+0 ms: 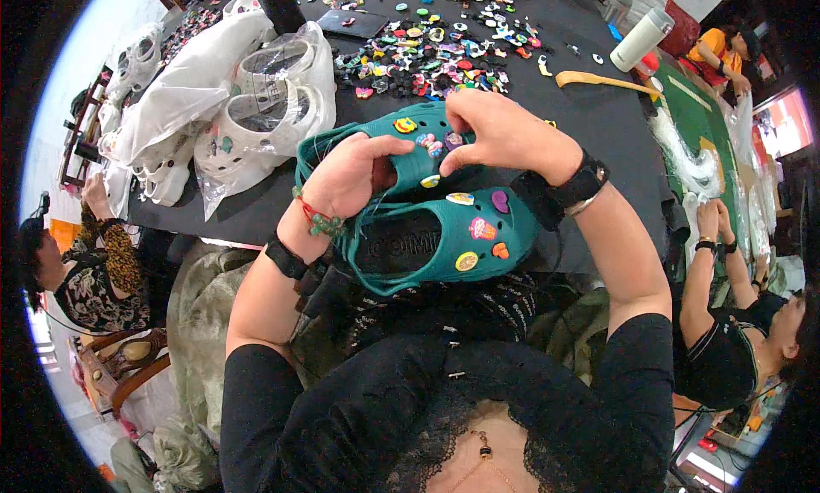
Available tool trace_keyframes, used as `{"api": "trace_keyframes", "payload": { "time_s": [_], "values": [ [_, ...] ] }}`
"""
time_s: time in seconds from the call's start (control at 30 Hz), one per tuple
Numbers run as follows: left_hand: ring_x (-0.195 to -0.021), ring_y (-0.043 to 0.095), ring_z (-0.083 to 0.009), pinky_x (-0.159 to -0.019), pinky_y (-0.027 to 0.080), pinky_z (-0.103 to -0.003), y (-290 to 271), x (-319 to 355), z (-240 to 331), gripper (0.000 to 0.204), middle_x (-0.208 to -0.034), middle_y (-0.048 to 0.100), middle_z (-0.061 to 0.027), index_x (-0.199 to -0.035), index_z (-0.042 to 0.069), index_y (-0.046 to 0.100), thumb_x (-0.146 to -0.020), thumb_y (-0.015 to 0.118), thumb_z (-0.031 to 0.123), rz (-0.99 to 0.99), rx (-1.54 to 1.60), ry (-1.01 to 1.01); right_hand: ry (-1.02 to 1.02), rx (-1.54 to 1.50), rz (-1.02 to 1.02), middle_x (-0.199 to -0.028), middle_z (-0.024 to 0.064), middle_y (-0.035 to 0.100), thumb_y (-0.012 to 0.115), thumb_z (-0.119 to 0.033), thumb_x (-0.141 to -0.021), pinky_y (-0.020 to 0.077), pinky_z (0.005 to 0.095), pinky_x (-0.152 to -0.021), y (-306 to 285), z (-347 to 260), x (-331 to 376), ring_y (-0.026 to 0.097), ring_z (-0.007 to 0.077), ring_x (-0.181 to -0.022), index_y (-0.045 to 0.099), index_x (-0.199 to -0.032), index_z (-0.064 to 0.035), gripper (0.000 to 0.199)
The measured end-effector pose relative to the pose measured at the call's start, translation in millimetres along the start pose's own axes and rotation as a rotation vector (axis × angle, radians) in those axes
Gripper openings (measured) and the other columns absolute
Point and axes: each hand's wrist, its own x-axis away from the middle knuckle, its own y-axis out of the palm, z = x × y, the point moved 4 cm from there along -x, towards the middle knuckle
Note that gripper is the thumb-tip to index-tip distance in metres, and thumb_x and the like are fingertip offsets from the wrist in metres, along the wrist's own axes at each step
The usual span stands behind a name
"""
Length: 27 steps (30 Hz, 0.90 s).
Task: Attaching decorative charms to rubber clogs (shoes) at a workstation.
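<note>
Black table [598, 117], hands on teal clog [410, 151]

A black-covered tabletop [589, 109] fills the upper middle of the view, with a green-covered surface [700, 117] adjoining it on the right. A wooden chair [120, 365] stands at lower left on a pale floor [51, 134], and bright daylight shows at far right.

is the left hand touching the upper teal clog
Touching. The head view shows the left hand wrapped around the upper teal clog, thumb pressed on its top.
</note>
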Motion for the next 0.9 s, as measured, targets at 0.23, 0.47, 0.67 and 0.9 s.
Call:
{"api": "trace_keyframes", "payload": {
  "time_s": [0.23, 0.47, 0.67, 0.9],
  "values": [
    [-0.072, 0.063, -0.0138, -0.066, 0.049, -0.025, -3, -4, -2, 0.015, -0.087, 0.065, -0.0058, -0.094, 0.001, 0.062, -0.08, 0.06, 0.008, -0.03, 0.001, 0.013, 0.081, 0.014, -0.167, -0.068, 0.0095, 0.049, 0.082, -0.036, -0.056, 0.039, 0.0358, -0.055, 1, 7, -11, 0.05, 0.0263, -0.064, 0.044, -0.071, -0.0036, 0.052],
    [-0.085, 0.065, -0.0207, -0.079, 0.052, -0.034, 7, 1, 5, 0.025, -0.098, 0.065, -0.0116, -0.106, -0.002, 0.057, -0.084, 0.055, 0.01, -0.006, 0.107, -0.085, -0.085, 0.274, 0.033, -0.084, 0.0136, 0.051, 0.08, -0.03, -0.057, 0.044, 0.0403, -0.072, 4, -14, 14, 0.053, 0.0318, -0.085, 0.045, -0.084, -0.0017, 0.053],
    [-0.088, 0.065, -0.0237, -0.083, 0.051, -0.039, 4, -6, 7, 0.027, -0.101, 0.065, -0.0135, -0.107, -0.002, 0.056, -0.086, 0.053, 0.014, -0.019, 0.112, -0.126, -0.073, 0.272, -0.04, -0.086, 0.0126, 0.052, 0.071, -0.023, -0.069, 0.0454, 0.0405, -0.074, 1, -11, 14, 0.054, 0.0317, -0.087, 0.048, -0.086, -0.002, 0.036],
    [-0.086, 0.065, -0.0228, -0.081, 0.053, -0.037, -4, -10, 6, 0.028, -0.099, 0.065, -0.0125, -0.107, -0.002, 0.056, -0.085, 0.053, 0.013, 0.015, 0.067, -0.111, -0.214, 0.305, -0.079, -0.082, 0.0113, 0.053, 0.06, -0.02, -0.081, 0.0476, 0.0375, -0.072, 2, -11, 13, 0.056, 0.0284, -0.084, 0.052, -0.082, -0.0032, 0.019]
  ]
}}
